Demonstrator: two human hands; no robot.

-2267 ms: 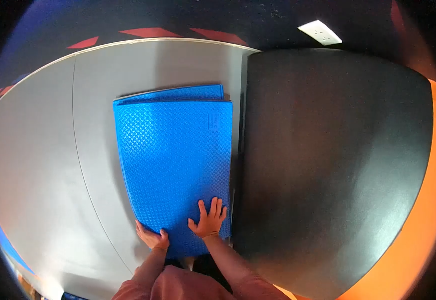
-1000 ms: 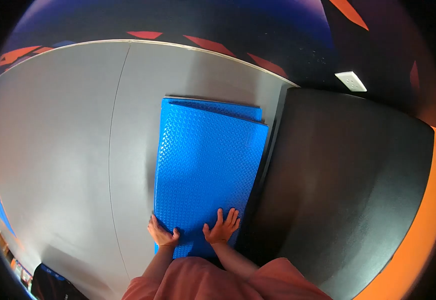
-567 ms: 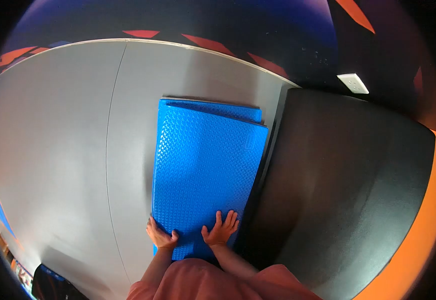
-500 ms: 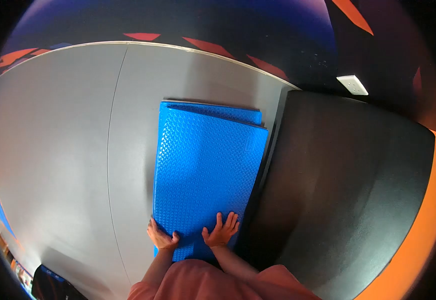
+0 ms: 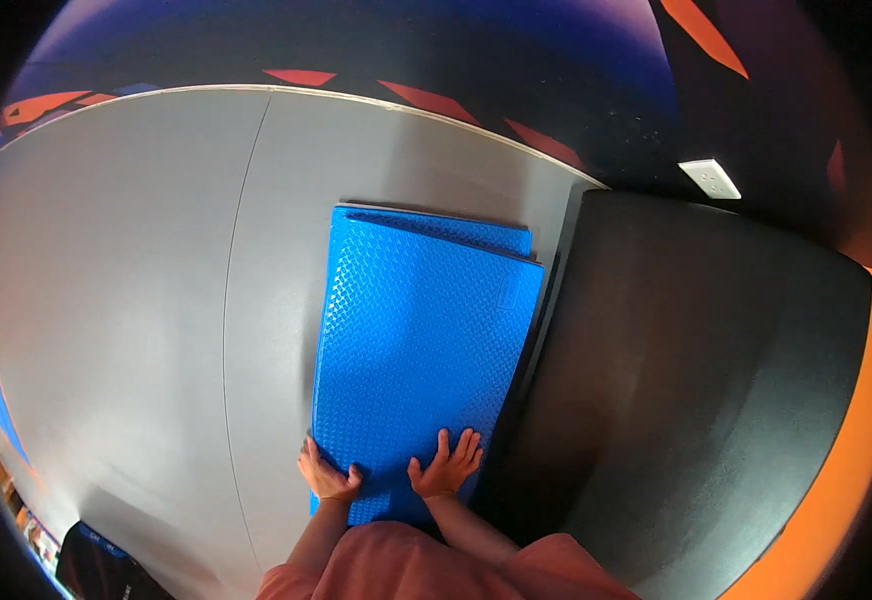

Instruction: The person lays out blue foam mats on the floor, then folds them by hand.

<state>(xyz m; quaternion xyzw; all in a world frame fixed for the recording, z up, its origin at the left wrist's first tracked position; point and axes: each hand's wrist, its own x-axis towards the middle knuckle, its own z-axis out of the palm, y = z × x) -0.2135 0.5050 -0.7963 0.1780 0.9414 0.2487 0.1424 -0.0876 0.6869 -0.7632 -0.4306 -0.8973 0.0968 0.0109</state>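
A: Where's the mat [image 5: 406,350]?

B: Flat on the grey surface [image 5: 136,300], just beside the black cushion [image 5: 696,370]. The cushion is on its right, and the wall [image 5: 386,45] with the socket [image 5: 712,179] is past its far end.

A: And the hands?

B: Both are on its near end. The right hand [image 5: 445,470] is wide, fingers spread on the top. The left hand [image 5: 328,478] is wide too, thumb apart from the fingers, at the left edge. I can't tell whether its fingertips curl under.

A: How far along does it look?

B: The mat lies in layers, one over the other, so I'd call the doubling done. The far end isn't neat, though: a strip of the lower layer [image 5: 496,237] shows past the upper one, which sits askew.

A: So the edges are what's left?

B: At that end, in my judgement, they're uneven. The near end is partly hidden by the arms and shirt.
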